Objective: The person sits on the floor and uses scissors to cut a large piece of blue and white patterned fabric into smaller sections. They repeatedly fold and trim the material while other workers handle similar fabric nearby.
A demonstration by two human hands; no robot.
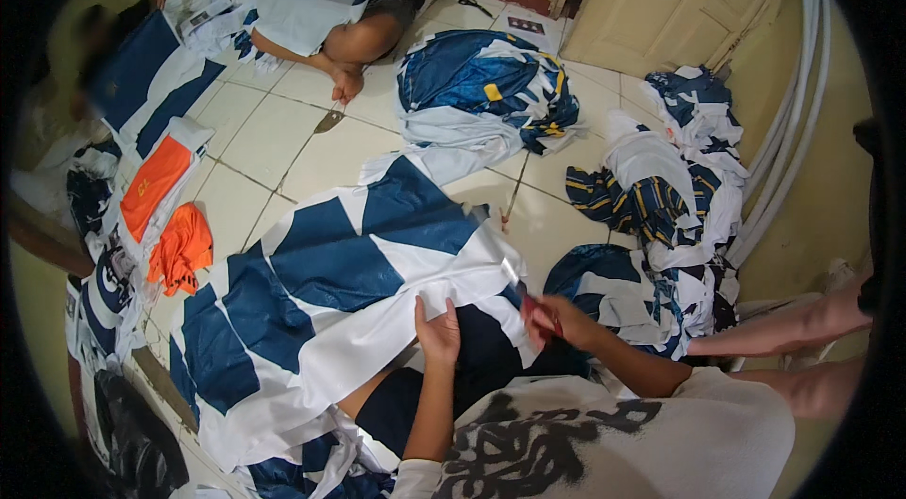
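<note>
A large sheet of white fabric (pixel 326 362) with dark blue panels (pixel 337 263) lies across my lap and over the floor in front. At its near edge, my left hand (pixel 439 334) supports the cloth, thumb showing and the other fingers partly hidden under the white. In my right hand (pixel 559 320) is a pair of scissors with red handles (pixel 545 315), fingers wrapped round them. The scissor blades (pixel 511 271), smeared by motion, point away over the right part of the sheet; whether they touch it I cannot tell.
A big blue, white and yellow cloth bundle (pixel 481 84) sits ahead. Fabric heaps (pixel 651 183) line the right, by bent white pipes (pixel 802 103). Orange pieces (pixel 181 247) lie left. Across the floor, a seated person (pixel 363 37) holds blue-white cloth. Another person's legs (pixel 783 329) extend in from the right.
</note>
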